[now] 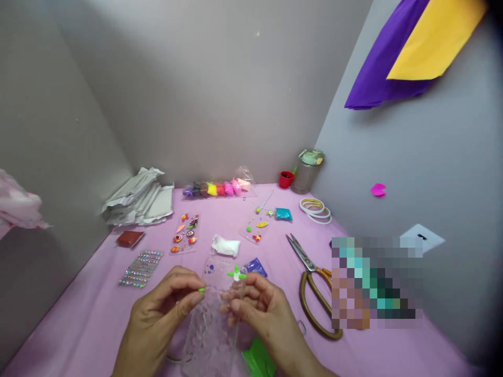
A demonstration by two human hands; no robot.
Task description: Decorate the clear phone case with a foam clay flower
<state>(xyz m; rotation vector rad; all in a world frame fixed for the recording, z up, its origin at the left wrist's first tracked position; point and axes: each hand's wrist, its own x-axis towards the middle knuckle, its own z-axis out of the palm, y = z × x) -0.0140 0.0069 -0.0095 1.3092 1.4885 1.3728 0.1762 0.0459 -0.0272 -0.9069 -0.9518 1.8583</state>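
Note:
My left hand [165, 314] is closed, pinching a small bright green piece of clay [201, 289] between thumb and forefinger. Just right of it, my right hand [263, 309] has its fingers curled, with a small flower [237, 274] of green petals and white centre at the forefinger tip. Below both hands lies a clear patterned plastic case [212, 335] with a few dark blue bits near its top. A white clay packet [226, 247] and a blue packet [256, 267] sit just beyond. A green packet [258, 358] is partly hidden under my right wrist.
Large scissors [310, 272] lie on the right, near tape rolls [315, 210]. Sheets of colourful charms [185, 234] and gems [142, 269] lie on the left, by white packets [137, 199]. Clay packets [216, 189], a red cup [286, 179] and a bottle [308, 172] stand at the back.

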